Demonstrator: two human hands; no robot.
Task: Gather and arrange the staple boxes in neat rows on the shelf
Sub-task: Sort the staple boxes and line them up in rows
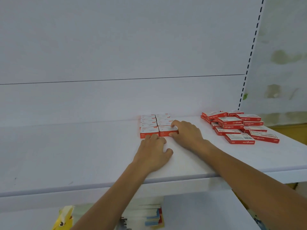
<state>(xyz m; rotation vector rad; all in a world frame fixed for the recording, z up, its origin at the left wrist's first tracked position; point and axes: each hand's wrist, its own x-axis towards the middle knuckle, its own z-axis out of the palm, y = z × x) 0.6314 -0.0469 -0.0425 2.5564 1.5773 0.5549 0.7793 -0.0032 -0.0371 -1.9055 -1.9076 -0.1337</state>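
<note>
- The white panel point(116, 47) rises behind the rows, with one thin seam across it. A slotted upright point(249, 63) runs along its right edge, and a stained wall point(282, 63) lies beyond that.
- The white shelf point(66, 155) carries the rows. Both forearms cross its front edge.
- The pile point(239, 127) of loose red boxes lies well right of the rows, at mixed angles and partly overlapping. Their white lettering looks like "wenguze", and some show "24/6".
- The rows point(149, 123) are two neat lines of red-and-white boxes running back toward the panel. Their print is too small to read.
- The left hand point(152, 155) lies palm down just in front of the rows, holding nothing, with its fingertips against the front-left carton.
- The right hand point(187, 133) pinches the box point(167, 129) at the front right of the rows, thumb on the near face and fingers over the top.
- Below the rows, on a lower level, are a yellow packet point(64, 219) and a white-and-blue stack point(149, 216).
</note>
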